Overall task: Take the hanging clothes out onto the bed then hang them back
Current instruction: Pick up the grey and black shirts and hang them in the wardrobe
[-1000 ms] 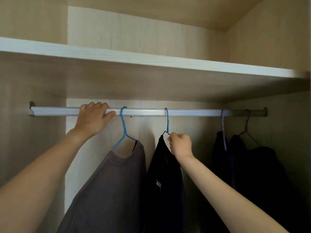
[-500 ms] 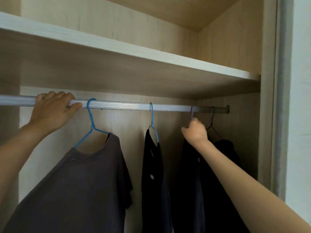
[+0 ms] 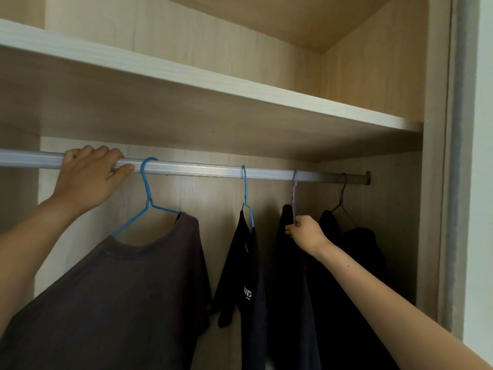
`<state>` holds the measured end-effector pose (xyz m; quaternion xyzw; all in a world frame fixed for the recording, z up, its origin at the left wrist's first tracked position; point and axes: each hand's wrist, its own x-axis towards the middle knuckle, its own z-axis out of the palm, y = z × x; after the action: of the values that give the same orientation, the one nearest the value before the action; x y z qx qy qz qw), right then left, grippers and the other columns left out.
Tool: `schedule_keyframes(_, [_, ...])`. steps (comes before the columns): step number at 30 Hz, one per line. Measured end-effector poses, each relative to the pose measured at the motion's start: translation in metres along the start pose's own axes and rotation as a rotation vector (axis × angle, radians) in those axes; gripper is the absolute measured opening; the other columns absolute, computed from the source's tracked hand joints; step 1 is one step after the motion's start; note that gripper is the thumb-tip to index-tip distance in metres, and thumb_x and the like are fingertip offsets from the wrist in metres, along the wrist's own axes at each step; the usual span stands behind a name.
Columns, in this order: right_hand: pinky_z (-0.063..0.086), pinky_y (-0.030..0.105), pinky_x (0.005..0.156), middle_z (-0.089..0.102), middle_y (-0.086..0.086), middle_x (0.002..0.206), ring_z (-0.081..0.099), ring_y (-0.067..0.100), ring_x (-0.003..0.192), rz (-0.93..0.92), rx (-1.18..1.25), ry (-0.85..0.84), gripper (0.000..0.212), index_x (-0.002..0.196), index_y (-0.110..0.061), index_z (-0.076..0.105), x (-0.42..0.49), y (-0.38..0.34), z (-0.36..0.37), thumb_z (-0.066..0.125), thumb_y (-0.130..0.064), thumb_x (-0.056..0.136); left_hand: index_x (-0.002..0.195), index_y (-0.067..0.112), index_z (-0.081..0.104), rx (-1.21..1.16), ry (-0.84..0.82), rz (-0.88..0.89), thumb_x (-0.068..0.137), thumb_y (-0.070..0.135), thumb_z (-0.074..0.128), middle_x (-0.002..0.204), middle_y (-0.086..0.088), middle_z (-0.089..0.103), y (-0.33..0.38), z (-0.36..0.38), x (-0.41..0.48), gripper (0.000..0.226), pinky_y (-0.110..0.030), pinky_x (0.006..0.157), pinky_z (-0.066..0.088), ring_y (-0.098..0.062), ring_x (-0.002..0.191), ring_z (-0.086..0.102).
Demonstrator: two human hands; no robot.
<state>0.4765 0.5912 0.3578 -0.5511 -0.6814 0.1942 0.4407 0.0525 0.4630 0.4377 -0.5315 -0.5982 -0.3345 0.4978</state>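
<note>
A silver rail crosses the wardrobe. My left hand grips it at the left end. A grey T-shirt hangs on a blue hanger just right of that hand. A black shirt with white lettering hangs on a second blue hanger. My right hand pinches the neck of a purple hanger that carries a dark garment. Another dark garment hangs on a purple hanger at the far right.
A light wooden shelf runs above the rail. The wardrobe's right side panel and door frame stand close to the rightmost garment. The back wall shows between the hanging clothes.
My right hand left the second blue hanger, moved right to the purple hanger and now pinches its neck. The view has swung right. My left hand stays on the rail.
</note>
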Motion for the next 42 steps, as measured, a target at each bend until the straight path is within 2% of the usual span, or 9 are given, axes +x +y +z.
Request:
schedule_keyframes(2, [0.053,0.042,0.085,0.067,0.020,0.109,0.065,0.033,0.099,-0.039,0.013,-0.019,0.022,0.102,0.005,0.065,-0.002,-0.002,0.004,0.050,-0.010,0.094,0.090,0.018,0.058,0.005,0.003,-0.003,0.092,0.055,0.025,0.077,-0.001,0.054,0.000,0.000,0.000,0.049,-0.043,0.077,0.030,-0.031,0.080,0.052])
schedule_keyframes(7, [0.043,0.032,0.066,0.065,0.018,0.087,0.063,0.031,0.081,-0.076,-0.038,-0.049,0.020,0.084,0.002,0.063,-0.005,-0.003,-0.004,0.049,-0.012,0.091,0.092,0.019,0.057,-0.001,-0.004,0.005,0.092,0.056,0.023,0.080,-0.002,0.055,0.001,0.000,0.001,0.051,-0.043,0.078,0.030,-0.030,0.081,0.051])
schedule_keyframes(11, [0.047,0.036,0.089,0.063,0.021,0.120,0.060,0.036,0.112,-0.095,-0.155,0.282,0.039,0.129,0.002,0.054,0.000,-0.004,-0.040,0.049,-0.016,0.095,0.093,0.018,0.058,-0.012,0.001,0.016,0.092,0.058,0.022,0.081,-0.004,0.057,-0.001,0.001,0.001,0.053,-0.044,0.077,0.031,-0.031,0.081,0.052])
schedule_keyframes(14, [0.048,0.040,0.091,0.055,0.018,0.126,0.055,0.035,0.116,0.115,-0.433,0.443,0.047,0.133,0.000,0.045,0.018,0.006,-0.076,0.051,-0.025,0.094,0.091,0.016,0.058,-0.016,0.038,0.032,0.092,0.056,0.023,0.078,-0.006,0.058,-0.001,0.001,0.001,0.053,-0.042,0.073,0.033,-0.032,0.077,0.053])
schedule_keyframes(19, [0.045,0.030,0.076,0.060,0.014,0.123,0.060,0.027,0.111,0.336,-0.557,0.177,0.032,0.124,-0.003,0.058,0.014,0.024,-0.090,0.040,-0.016,0.101,0.090,0.016,0.056,-0.061,0.042,0.032,0.092,0.057,0.023,0.075,-0.005,0.055,-0.003,0.003,0.000,0.054,-0.043,0.072,0.036,-0.030,0.072,0.049])
schedule_keyframes(24, [0.048,0.035,0.087,0.059,0.017,0.125,0.058,0.031,0.114,0.237,-0.571,0.231,0.031,0.124,0.000,0.056,0.008,0.032,-0.068,0.036,-0.004,0.101,0.090,0.016,0.057,-0.010,0.043,0.029,0.092,0.055,0.025,0.077,-0.005,0.056,0.000,-0.001,-0.001,0.051,-0.043,0.075,0.033,-0.032,0.077,0.052])
schedule_keyframes(37, [0.047,0.034,0.074,0.063,0.020,0.111,0.062,0.035,0.098,0.138,-0.489,0.224,0.024,0.105,0.000,0.061,-0.009,0.025,-0.060,0.040,-0.007,0.098,0.093,0.016,0.058,0.012,-0.088,-0.020,0.092,0.055,0.025,0.080,-0.005,0.057,0.003,-0.010,-0.003,0.051,-0.044,0.080,0.032,-0.032,0.082,0.052])
schedule_keyframes(39, [0.048,0.034,0.072,0.064,0.024,0.110,0.061,0.036,0.092,0.051,-0.401,0.266,0.023,0.102,0.001,0.060,-0.018,0.019,-0.061,0.042,-0.013,0.098,0.099,0.014,0.062,-0.054,-0.132,-0.052,0.093,0.051,0.032,0.088,-0.008,0.060,0.003,-0.016,0.000,0.047,-0.045,0.085,0.034,-0.033,0.089,0.053])
schedule_keyframes(42, [0.048,0.035,0.086,0.061,0.021,0.121,0.059,0.036,0.106,-0.247,-0.225,0.425,0.034,0.127,-0.002,0.054,-0.048,0.004,-0.058,0.044,-0.018,0.099,0.122,0.014,0.062,-0.442,-0.154,-0.270,0.095,0.039,0.048,0.123,-0.013,0.058,0.016,-0.046,0.006,0.040,-0.037,0.096,0.035,-0.034,0.112,0.055])
